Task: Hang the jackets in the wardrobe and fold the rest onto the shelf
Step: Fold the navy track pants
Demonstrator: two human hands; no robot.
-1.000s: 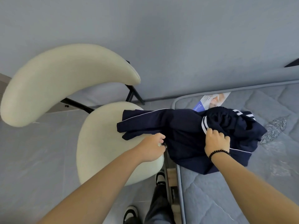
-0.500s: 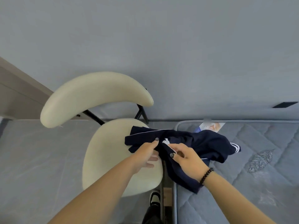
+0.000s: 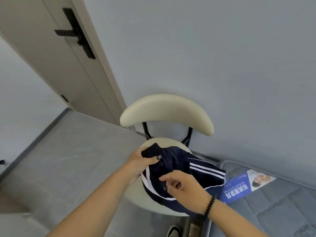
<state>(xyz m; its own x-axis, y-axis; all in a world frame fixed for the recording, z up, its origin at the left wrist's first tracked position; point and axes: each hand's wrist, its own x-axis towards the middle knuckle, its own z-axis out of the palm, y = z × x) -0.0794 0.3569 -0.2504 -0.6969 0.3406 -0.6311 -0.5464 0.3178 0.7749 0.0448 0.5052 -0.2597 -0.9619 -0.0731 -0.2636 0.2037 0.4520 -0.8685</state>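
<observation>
Item: navy jacket [image 3: 179, 170] with white stripes, bunched above the seat of a cream chair [image 3: 166, 112]. Left hand [image 3: 140, 164] gripped its upper edge, thumb curled over the cloth. Right hand [image 3: 184, 190] pinched the fabric lower down, beaded bracelet [image 3: 210, 206] at the wrist. Grey mattress [image 3: 282, 211] with blue label [image 3: 239, 188] just beside; door [image 3: 56, 53] at the left.

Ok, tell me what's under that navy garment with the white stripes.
Under the navy white-striped garment, gripped by the left hand and right hand, lies the cream cushioned chair's round seat. Its covered middle cannot be seen.
</observation>
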